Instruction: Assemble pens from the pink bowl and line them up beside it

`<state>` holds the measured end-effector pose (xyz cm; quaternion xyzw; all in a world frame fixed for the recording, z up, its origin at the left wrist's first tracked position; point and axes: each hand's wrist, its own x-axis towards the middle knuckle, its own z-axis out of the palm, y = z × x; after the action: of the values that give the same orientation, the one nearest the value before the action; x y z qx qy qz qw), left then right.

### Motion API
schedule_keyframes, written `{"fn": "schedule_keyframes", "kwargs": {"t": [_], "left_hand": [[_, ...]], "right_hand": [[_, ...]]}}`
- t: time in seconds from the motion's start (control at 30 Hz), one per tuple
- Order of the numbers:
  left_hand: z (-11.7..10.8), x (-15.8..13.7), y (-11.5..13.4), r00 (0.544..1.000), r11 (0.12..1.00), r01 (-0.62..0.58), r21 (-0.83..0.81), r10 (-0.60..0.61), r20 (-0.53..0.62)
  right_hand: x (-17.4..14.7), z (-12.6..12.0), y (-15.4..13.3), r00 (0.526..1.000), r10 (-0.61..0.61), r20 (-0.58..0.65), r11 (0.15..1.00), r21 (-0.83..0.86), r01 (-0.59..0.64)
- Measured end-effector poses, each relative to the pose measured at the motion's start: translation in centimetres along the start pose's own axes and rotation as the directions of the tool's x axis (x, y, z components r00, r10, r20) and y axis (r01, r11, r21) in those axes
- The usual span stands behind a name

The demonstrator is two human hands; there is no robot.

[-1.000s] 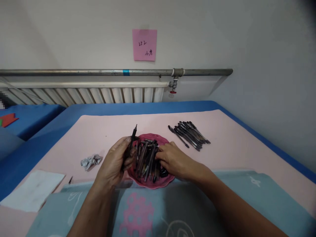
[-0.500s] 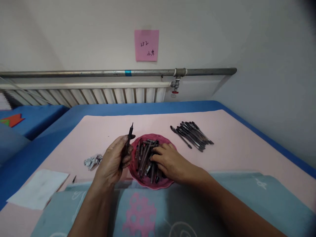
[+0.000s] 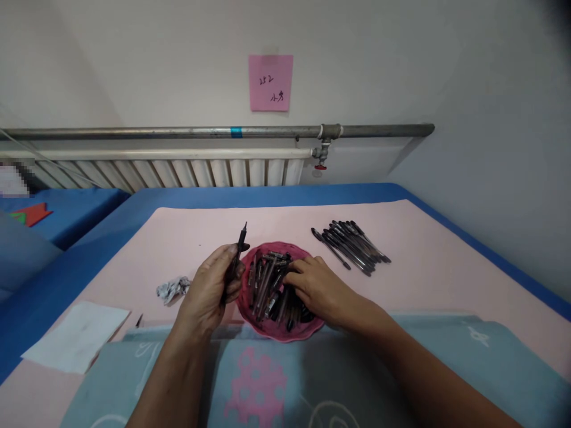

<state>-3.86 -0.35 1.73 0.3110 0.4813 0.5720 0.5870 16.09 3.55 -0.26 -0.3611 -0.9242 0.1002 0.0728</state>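
In my left hand a black pen stands with its bare tip pointing up, the fingers closed around its barrel. My right hand reaches into the pink basket from the right. Its fingers are bent down among the pen parts, and the fingertips are partly hidden, so what they grip is not clear. Dark caps and clear barrels lie jumbled in the basket. Several capped pens lie side by side on the pink table cover, to the right behind the basket.
A crumpled silvery wad lies left of my left hand. Farther left are a white sheet and a small dark piece. Blue-grey patterned cloth covers the near edge. A radiator and pipe run along the wall.
My right hand has shifted slightly within the basket, and the pen parts beneath its fingers have moved. My left hand still holds the pen upright. The whole view has slid a little.
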Motion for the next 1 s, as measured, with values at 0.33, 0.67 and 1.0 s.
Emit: {"fn": "schedule_keyframes", "kwargs": {"t": [0.33,0.67,1.0], "left_hand": [[0.0,0.0,-0.2,1.0,1.0,-0.003,0.026,0.003,-0.007],[0.1,0.0,-0.2,1.0,0.998,-0.009,0.057,0.01,-0.01],[0.3,-0.1,-0.2,1.0,0.998,-0.006,0.058,0.007,-0.024]], "right_hand": [[0.2,0.1,0.7,0.994,0.03,-0.1,0.992,-0.122,-0.042],[0.8,1.1,0.4,0.993,-0.024,-0.119,0.995,-0.094,0.013],[0.5,0.5,0.6,1.0,-0.009,-0.017,0.999,-0.039,0.008]]}}
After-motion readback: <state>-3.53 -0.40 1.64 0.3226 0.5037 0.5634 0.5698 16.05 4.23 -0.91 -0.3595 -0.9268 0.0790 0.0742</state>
